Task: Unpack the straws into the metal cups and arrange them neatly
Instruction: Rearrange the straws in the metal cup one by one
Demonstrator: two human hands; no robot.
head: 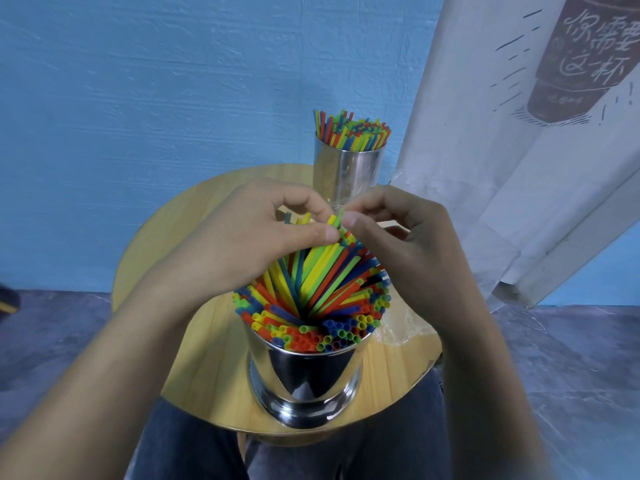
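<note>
Item: near metal cup (304, 372), straws (311, 299) splayed. Grip: left hand (256, 233) pinches raised tips; right hand (408, 237) apparently pinches one green straw (340, 216). Advice: press tall straws down level, gently.

Far cup (348, 171): base hidden behind left hand (242, 244) and right hand (405, 237). Straws (329, 282) in near bundle: mid-lengths covered by left-hand fingers (298, 199); count not determinable. Plastic wrap (401, 330): partly hidden behind right wrist, extent unclear. Forearms cut by bottom and left edges. Dark obj. (8, 303) cropped at left edge, not identified. Poster (588, 57) cut by top and right edges; small print blurred, not read.
</note>
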